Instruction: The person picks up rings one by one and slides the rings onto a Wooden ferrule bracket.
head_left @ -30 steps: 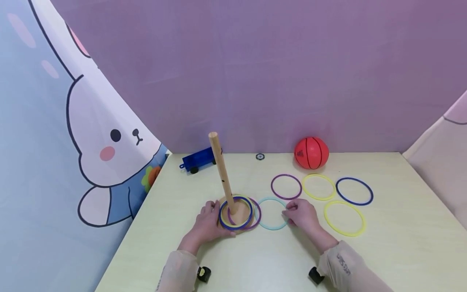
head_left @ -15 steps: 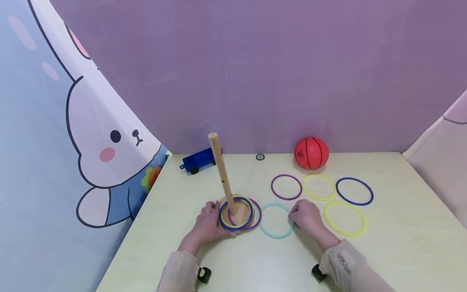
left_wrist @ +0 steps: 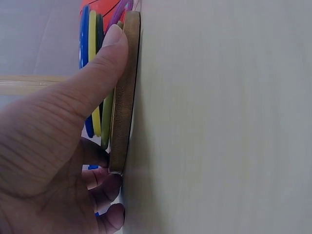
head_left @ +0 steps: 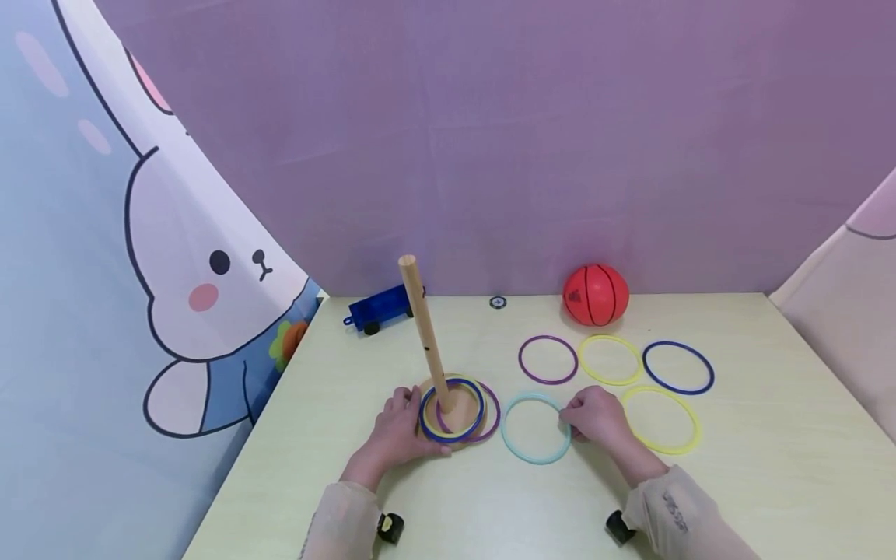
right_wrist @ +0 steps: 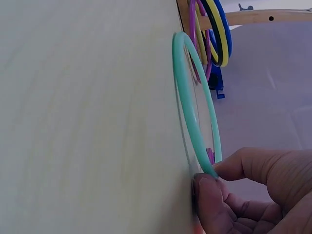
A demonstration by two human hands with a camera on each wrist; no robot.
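Right grip (head_left: 595,416) pinching the pale-turquoise, thin round plastic ring (head_left: 537,461)!

We go close on the right wrist view: thumb and fingers nipped together on the ring's near rim, a narrow hold with turquoise caught between. That ring sits low over the pale wood-grain bench (head_left: 490,513); whether its whole rim touches down, we cannot tell.

Across to our left grip (head_left: 399,432), thumb to one side and fingers to the other, holding the edge of a flat, round wooden base (left_wrist: 124,97). Up from it goes a tall wooden peg (head_left: 425,327), and look at the company around its foot: a glossy blue ring (left_wrist: 85,41), a bright yellow ring (left_wrist: 92,36) and a dark ring (left_wrist: 100,31) bunched close, plus a purple ring (head_left: 500,412) jutting past the base on the right, just beside our turquoise one.

Further right we have four more thin rings on the bench: a second purple ring (head_left: 548,382), an upper yellow ring (head_left: 611,383), a second blue ring (head_left: 672,342) and a lower yellow ring (head_left: 698,432), partly covered by the right arm. Along the back edge, a red ball with black seams (head_left: 596,295), a small round disc (head_left: 498,302), and a blue toy wagon with black wheels (head_left: 378,309), its right end behind the peg!
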